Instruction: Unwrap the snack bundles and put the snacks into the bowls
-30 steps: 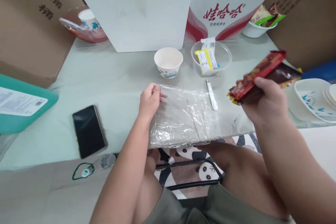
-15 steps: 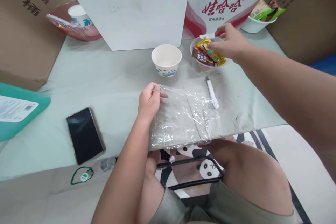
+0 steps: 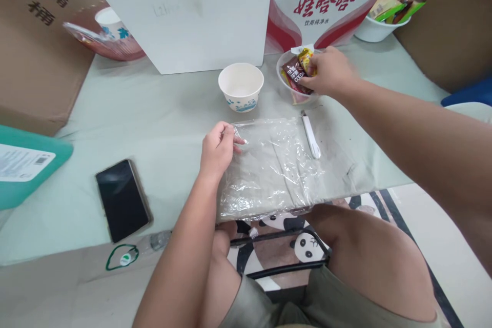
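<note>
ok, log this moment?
left hand: holding clear plastic bag | right hand: touching snack packets in clear bowl | paper bowl: upright

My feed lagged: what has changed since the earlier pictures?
The right hand moved forward and left, setting the carried snack packets into the clear tub, where it now touches them. The left hand still pinches the clear plastic; the white tool, paper bowl and phone stayed put.

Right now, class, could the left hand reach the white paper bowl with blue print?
Probably yes: the bowl stands just beyond the left hand, nothing visible between, though that hand seems to pinch clear plastic film it might have to release.
</note>
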